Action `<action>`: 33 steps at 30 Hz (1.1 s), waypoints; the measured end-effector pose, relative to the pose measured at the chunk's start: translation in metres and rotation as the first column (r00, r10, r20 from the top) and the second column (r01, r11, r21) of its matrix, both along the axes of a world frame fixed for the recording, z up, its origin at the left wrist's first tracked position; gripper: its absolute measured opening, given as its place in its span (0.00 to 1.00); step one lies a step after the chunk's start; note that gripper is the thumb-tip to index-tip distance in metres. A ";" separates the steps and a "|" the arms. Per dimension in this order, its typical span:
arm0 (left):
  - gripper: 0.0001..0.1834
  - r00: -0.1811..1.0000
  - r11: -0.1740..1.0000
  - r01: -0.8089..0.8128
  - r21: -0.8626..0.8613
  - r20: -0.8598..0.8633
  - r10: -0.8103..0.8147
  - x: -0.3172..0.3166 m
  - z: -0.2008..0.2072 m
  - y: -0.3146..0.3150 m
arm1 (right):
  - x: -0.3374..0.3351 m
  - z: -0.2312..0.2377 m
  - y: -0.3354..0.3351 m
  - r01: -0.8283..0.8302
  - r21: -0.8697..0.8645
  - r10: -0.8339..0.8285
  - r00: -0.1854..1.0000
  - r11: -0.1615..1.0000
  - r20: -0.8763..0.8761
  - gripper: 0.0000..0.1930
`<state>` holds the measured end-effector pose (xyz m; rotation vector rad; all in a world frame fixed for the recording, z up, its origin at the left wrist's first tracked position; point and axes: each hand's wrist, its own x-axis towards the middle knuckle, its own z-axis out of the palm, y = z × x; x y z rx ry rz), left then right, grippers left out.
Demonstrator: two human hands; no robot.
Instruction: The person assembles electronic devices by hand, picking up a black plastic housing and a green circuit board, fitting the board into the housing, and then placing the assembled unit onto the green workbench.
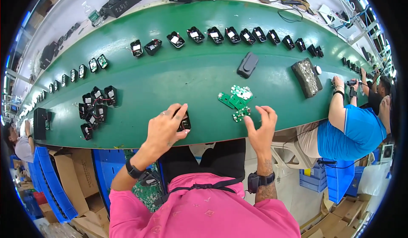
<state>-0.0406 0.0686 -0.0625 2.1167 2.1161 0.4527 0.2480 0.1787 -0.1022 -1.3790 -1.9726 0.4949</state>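
My left hand (163, 129) is closed around a small black plastic housing (185, 122) at the near edge of the green bench. The housing's open side faces up, and part of it is hidden under my fingers. To its right, my right hand (262, 131) hovers with thumb and fingers apart beside a green circuit board (241, 114). Whether a fingertip touches that board I cannot tell. Just beyond it lies a small heap of green circuit boards (233, 101), some with white or silvery faces.
A cluster of open black housings (100, 111) with wires sits left. More housings (215, 35) line the bench's far side. A closed dark case (247, 64) lies beyond the boards. Right of it is a dark block (307, 78) covered in small metallic bits. A co-worker in blue (355, 131) sits right.
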 end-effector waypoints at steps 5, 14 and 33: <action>0.44 0.996 0.987 -0.062 0.151 0.066 0.053 0.010 -0.017 -0.016 | -0.014 -0.017 0.003 -0.004 -0.002 0.004 0.995 1.000 0.100 0.21; 0.21 0.552 0.929 -0.368 0.040 0.813 0.184 0.061 0.003 -0.065 | -0.030 0.012 -0.047 -0.393 -0.228 0.268 0.860 0.891 -0.433 0.16; 0.10 0.082 0.882 -0.408 -0.236 0.953 0.293 0.052 -0.037 -0.063 | -0.086 -0.004 -0.058 -0.530 -0.491 0.180 0.785 0.692 -0.593 0.05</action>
